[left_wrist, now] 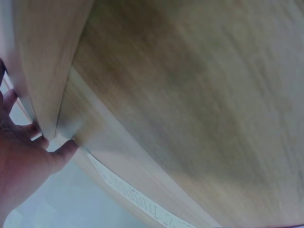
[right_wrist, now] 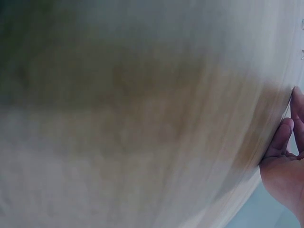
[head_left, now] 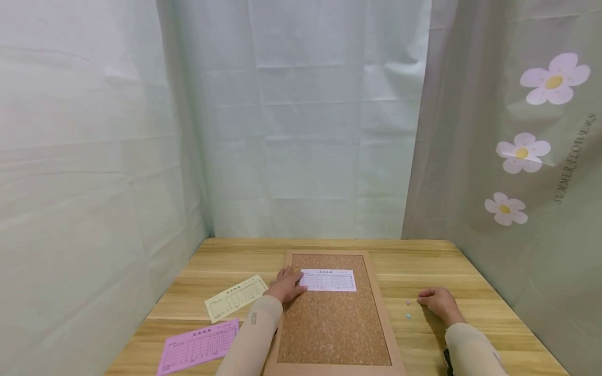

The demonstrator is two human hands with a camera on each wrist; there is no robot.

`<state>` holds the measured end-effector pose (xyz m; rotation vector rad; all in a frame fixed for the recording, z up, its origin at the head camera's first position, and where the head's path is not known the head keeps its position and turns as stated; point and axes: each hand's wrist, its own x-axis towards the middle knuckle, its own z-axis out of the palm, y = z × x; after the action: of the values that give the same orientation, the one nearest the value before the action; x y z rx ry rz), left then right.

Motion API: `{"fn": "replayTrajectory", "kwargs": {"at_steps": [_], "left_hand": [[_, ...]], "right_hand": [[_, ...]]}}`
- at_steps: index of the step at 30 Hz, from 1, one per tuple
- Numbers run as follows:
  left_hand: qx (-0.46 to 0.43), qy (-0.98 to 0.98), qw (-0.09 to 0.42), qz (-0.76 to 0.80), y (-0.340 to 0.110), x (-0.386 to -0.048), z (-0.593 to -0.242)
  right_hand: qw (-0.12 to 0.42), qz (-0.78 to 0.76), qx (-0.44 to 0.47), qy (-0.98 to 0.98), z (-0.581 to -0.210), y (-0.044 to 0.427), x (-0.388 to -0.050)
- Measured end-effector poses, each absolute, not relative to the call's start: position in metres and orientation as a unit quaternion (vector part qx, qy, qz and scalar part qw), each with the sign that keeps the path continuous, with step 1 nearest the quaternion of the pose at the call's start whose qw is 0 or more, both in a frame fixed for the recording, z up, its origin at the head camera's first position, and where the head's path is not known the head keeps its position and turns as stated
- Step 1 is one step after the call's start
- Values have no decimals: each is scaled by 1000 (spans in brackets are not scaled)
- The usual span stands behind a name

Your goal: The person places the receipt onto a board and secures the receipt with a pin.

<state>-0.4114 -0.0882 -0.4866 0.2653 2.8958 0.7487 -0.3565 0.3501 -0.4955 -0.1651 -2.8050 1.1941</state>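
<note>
Squarely before us, a yellowish wooden table (head_left: 414, 261) bears a tan-framed cork board (head_left: 334, 329), our beige sleeve (head_left: 251, 334) overlapping its edge; leftward, a pink paper form (head_left: 202, 344) and yellow paper form (head_left: 235, 297). Our relaxed left hand (head_left: 284, 287) touches the board's white paper form (head_left: 327, 282); our right hand (head_left: 439, 303), fingers bent, hold unclear, flanks a tiny teal piece (head_left: 407, 316).

Left grip (head_left: 285, 287) palm down, thumb (left_wrist: 64, 153) extended; right grip (head_left: 441, 303), fingers (right_wrist: 298, 103) loosely bent.

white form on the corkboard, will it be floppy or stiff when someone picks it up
The white form would probably flop, as it looks like a thin paper sheet. It is likely light and easily slid, since nothing visible fastens it down. Lying flat on the corkboard, it may be hard to get a fingertip under.
</note>
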Motion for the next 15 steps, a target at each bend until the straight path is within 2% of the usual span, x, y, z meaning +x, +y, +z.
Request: {"fn": "replayTrajectory", "kwargs": {"at_steps": [15], "left_hand": [[87,963,66,247,-91,-412,-488]], "right_hand": [[47,417,-68,-905,-497,351,-357]]}}
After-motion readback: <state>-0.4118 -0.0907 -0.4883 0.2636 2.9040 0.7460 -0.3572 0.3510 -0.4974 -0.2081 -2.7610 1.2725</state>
